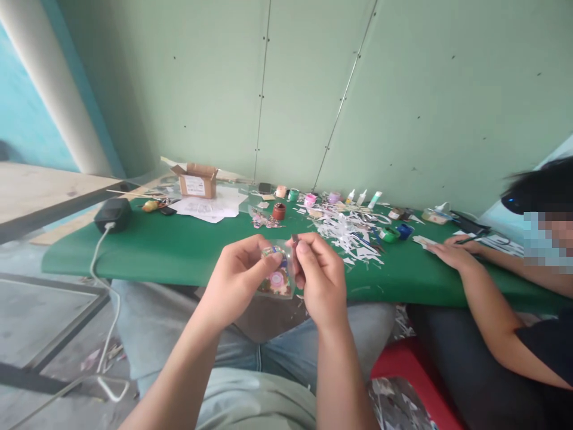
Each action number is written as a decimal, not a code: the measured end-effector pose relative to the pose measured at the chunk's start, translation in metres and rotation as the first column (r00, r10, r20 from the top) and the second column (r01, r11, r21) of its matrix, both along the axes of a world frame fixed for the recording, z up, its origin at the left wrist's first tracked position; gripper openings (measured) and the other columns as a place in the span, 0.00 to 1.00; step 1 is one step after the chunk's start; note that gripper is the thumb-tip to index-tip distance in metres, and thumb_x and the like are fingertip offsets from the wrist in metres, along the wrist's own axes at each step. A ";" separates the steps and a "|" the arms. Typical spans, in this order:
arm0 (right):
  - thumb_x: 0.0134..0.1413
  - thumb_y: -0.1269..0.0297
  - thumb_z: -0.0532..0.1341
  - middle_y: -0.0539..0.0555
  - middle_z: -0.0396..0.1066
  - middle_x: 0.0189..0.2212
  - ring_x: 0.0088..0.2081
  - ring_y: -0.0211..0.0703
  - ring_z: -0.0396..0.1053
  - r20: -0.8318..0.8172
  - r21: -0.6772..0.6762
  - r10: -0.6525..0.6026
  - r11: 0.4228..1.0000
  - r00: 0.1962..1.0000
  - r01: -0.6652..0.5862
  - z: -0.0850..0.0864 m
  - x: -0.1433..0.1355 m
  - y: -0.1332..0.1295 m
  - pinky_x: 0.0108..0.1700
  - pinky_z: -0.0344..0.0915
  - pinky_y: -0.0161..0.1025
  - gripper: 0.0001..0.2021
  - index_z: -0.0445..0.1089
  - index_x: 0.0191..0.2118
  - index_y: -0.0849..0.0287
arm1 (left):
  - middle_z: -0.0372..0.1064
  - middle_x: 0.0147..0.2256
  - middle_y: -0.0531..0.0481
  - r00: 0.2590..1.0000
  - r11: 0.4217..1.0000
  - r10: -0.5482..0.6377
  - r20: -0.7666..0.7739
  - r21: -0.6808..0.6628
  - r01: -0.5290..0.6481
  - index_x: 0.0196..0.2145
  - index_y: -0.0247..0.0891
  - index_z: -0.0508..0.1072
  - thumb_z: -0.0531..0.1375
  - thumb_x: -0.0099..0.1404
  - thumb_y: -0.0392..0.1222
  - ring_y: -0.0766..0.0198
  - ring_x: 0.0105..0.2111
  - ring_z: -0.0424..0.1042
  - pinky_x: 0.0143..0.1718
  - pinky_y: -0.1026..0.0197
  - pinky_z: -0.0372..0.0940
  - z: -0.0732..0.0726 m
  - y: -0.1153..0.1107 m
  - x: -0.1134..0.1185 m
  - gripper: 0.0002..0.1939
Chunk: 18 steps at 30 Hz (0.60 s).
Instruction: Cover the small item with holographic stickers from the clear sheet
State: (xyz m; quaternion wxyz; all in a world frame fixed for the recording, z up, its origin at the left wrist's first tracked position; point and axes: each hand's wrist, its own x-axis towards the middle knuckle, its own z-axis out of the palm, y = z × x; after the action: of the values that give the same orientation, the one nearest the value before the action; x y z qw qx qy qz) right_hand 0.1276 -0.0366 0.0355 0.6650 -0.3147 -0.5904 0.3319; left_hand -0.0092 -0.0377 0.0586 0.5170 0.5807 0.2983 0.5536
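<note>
A clear plastic piece with a colourful printed pattern is held over the front edge of the green table. My left hand pinches it from the left, thumb on its face. At its right edge my right hand is closed, thumb against fingers, round a small dark item too small to name. Beyond my hands lie patterned cut-outs beside a reddish-brown jar.
White paper scraps cover the table's middle right, near paint jars. A cardboard box, papers and a black adapter with a cable are at left. Another person's hands work at right.
</note>
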 end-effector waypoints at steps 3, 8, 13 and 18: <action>0.65 0.54 0.58 0.42 0.57 0.18 0.18 0.31 0.52 0.026 0.008 -0.018 1.000 1.000 0.018 0.001 0.001 -0.005 0.20 0.51 0.29 0.11 0.70 0.39 0.57 | 0.66 0.18 0.57 0.999 1.000 0.019 -0.039 -0.009 -0.020 0.22 0.35 0.68 0.67 0.60 0.46 0.73 0.18 0.62 0.19 0.71 0.58 0.001 -0.003 0.000 0.16; 0.64 0.56 0.60 0.40 0.57 0.17 0.18 0.31 0.53 -0.025 0.016 0.038 0.999 0.999 -0.037 0.003 0.000 -0.008 0.20 0.51 0.29 0.08 0.66 0.38 0.55 | 0.68 0.18 0.57 0.994 0.998 0.058 -0.094 -0.004 -0.059 0.32 0.36 0.74 0.65 0.61 0.46 0.72 0.16 0.62 0.16 0.71 0.56 0.001 -0.008 0.000 0.10; 0.62 0.54 0.61 0.42 0.59 0.18 0.18 0.31 0.53 -0.054 -0.043 0.134 0.990 0.990 -0.136 0.000 -0.001 -0.005 0.20 0.52 0.29 0.10 0.68 0.37 0.55 | 0.69 0.19 0.54 0.986 0.991 0.123 -0.115 0.058 -0.117 0.24 0.35 0.74 0.64 0.62 0.46 0.71 0.18 0.65 0.19 0.70 0.60 0.002 -0.007 -0.001 0.13; 0.57 0.50 0.64 0.43 0.61 0.19 0.18 0.31 0.55 -0.115 -0.066 0.201 0.976 0.973 -0.210 0.006 -0.006 -0.003 0.20 0.54 0.29 0.13 0.68 0.36 0.54 | 0.66 0.17 0.55 0.993 0.997 0.074 -0.091 0.042 -0.071 0.20 0.36 0.73 0.67 0.57 0.44 0.72 0.17 0.61 0.18 0.71 0.57 0.012 -0.009 0.001 0.13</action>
State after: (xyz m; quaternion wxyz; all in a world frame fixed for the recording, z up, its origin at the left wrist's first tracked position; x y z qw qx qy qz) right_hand 0.1216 -0.0397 0.0419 0.6454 -0.2592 -0.5695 0.4382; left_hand -0.0084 -0.0468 0.0706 0.4710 0.6043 0.3321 0.5502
